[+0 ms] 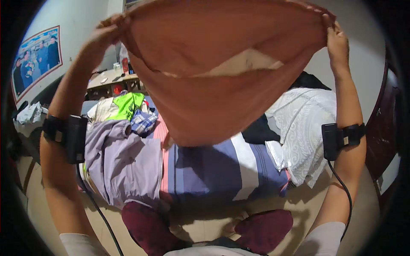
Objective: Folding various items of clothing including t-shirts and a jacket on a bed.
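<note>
A reddish-brown cloth garment [205,105] is stretched wide in the air before me. Its edge at the left is pinched in my left hand [107,30], and my right hand [338,40] grips the edge at the right. Between the two hands the fabric sags in a deep curve, with a paler beige patch [246,62] showing in its middle. The garment's exact kind cannot be told. Beneath it lies a surface covered with a blue, white and pink striped cloth [208,172], partly shaded by the hanging fabric.
A lilac jacket [128,166] lies at the left, below a lime-green garment [128,104] and a blue plaid cloth [144,121]. White patterned fabric [307,128] and a black cloth [261,129] lie at the right. Behind stands a table [109,78] with small items. A poster [38,64] hangs left.
</note>
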A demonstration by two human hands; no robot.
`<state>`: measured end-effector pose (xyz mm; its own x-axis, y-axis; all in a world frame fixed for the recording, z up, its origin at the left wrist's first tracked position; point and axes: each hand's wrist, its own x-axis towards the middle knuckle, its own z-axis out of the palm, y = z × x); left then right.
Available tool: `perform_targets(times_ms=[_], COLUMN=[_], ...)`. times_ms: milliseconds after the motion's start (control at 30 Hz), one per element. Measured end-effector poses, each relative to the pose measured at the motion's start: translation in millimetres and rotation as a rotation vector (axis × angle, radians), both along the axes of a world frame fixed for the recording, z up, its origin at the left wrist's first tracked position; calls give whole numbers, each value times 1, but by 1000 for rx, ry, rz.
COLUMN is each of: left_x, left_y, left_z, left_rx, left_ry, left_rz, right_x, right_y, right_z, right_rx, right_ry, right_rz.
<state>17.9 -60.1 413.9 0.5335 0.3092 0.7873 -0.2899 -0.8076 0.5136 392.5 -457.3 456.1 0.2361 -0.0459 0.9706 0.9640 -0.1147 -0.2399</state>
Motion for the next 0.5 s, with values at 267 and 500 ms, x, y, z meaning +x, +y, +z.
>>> perform_targets(times_ms=[267,500], left_x=[-45,-17], left_y=[-11,-54], left_z=[111,86], left_rx=[45,-197], left_ry=[-183,-166], left_rz=[-203,-499], right_x=[29,-21], right_y=[-24,-57], right_z=[50,66], right_rx=[-150,-15], right_ry=[107,61], right_rz=[58,459])
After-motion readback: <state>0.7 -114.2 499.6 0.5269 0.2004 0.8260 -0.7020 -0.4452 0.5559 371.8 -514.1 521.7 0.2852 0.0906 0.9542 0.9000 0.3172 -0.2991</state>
